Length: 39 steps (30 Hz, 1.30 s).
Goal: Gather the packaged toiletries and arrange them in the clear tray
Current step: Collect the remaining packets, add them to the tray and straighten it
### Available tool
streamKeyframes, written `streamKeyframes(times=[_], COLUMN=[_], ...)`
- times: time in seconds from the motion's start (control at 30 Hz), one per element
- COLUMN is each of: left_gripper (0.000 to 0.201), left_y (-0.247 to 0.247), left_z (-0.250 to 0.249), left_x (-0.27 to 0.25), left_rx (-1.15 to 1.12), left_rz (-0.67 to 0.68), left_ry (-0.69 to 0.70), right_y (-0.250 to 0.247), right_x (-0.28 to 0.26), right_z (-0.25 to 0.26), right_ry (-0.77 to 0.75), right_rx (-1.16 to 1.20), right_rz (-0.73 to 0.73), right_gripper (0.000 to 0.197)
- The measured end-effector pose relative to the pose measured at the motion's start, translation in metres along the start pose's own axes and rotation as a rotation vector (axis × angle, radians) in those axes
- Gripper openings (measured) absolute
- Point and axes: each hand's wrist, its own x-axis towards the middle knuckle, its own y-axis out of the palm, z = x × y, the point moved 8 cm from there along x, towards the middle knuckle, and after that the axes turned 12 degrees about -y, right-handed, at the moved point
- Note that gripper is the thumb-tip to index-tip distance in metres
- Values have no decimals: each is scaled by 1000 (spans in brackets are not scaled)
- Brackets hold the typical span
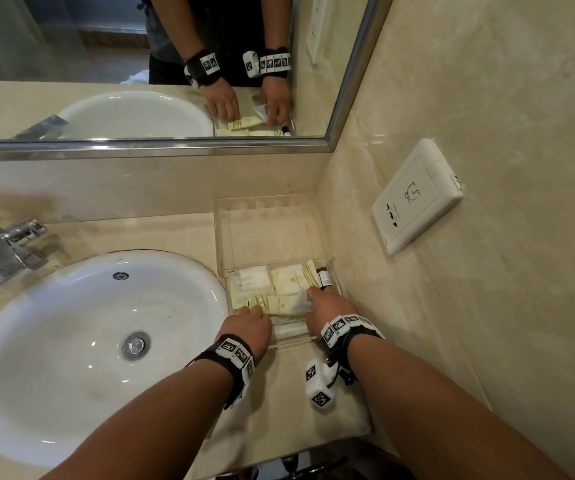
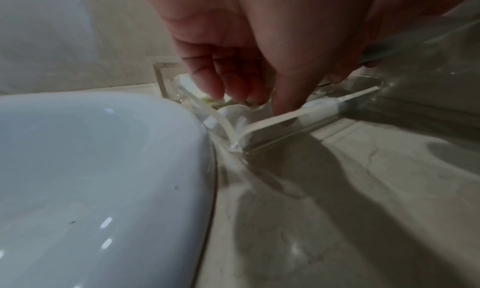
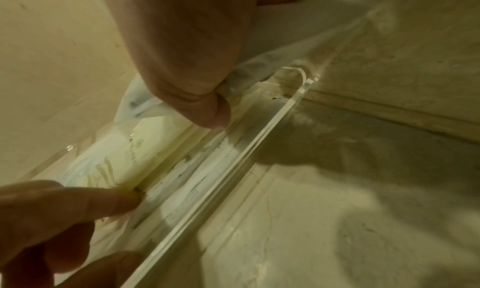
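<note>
A white round sink (image 1: 89, 341) is set in the beige stone table (image 1: 296, 386), with a chrome tap (image 1: 5, 247) at its back left. A mirror (image 1: 147, 64) hangs above, and a white wall socket (image 1: 414, 199) is mounted on the right wall. The clear tray (image 1: 265, 230) stands in the corner between sink and wall, its left rim just beside the sink edge.

Its near half holds pale yellow packets (image 1: 289, 278) lying flat and partly overlapping, a white packet (image 1: 251, 278) and a small dark bottle (image 1: 324, 277) at the right side; its far half is bare.

The left hand (image 1: 248, 329) reaches over the tray's near rim, fingers (image 2: 228, 80) bent downward onto the packets; whether they grip one I cannot tell. The right hand (image 1: 327, 306) pinches a crinkled clear wrapper (image 1: 301, 301) between thumb and fingers (image 3: 205, 107), just above the packets.
</note>
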Motion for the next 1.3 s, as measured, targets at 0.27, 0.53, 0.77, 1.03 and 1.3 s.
streamKeyframes(times=[0.27,0.53,0.77,1.03,1.3], left_gripper=[36,47,18,20,32], left_y=[1,-2,-7,0,2], left_z=[1,-2,-8,-8,-3], left_x=[-2,-11,-19,-17,-12], left_rx=[-16,-61,37,59,15], left_rz=[-11,-1,-64,-147,-69], left_ry=[8,56,166,212,174], right_y=[-5,0,1,13,13], right_x=[-3,-5,-3,0,-23], right_z=[-6,3,9,19,9], right_ry=[26,-3,-41,-83,-50], right_rx=[53,29,-69,-51,117], right_rz=[-24,2,-2,-14,-293], right_gripper=[43,46,43,52,33])
